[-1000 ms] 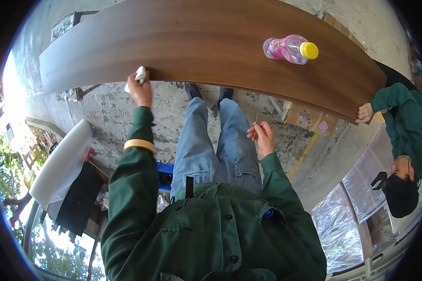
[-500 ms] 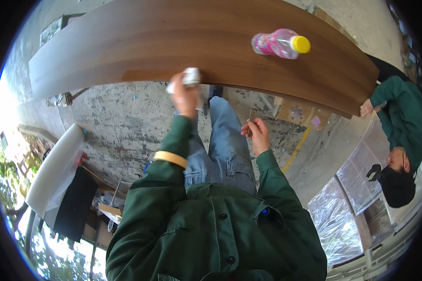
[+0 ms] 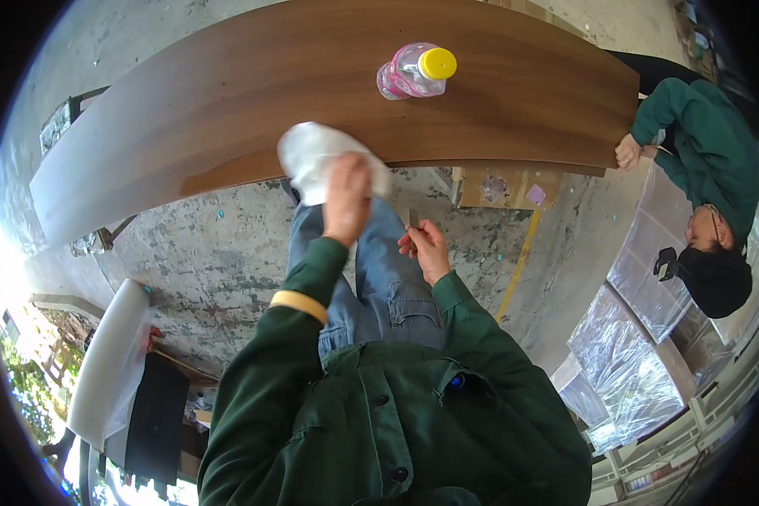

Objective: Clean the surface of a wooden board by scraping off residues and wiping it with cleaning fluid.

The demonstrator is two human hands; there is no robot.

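A white board leaned at the far left, beside a dark panel on the stained concrete floor. Above them a long brown wood-grain panel, serving as the table, ran across the top of the view. The person's left hand, in a green sleeve with a yellow cuff, was raised at the near edge of the table, clenched around a crumpled white cloth that overlapped that edge near its middle. The step in hand looked like wiping along the near edge. Just right of it, the right hand was held over the person's jeans, its fingers pinched on a small thin object too slight to identify. A clear plastic bottle of pink liquid with a yellow cap stood on the table toward its far edge, well apart from the cloth. At the table's right end a co-worker in a green jacket had a hand on the corner, apparently steadying it. A next pass with the cloth would likely call for firm, even pressure along the edge while the panel was kept from shifting and the bottle from being knocked.
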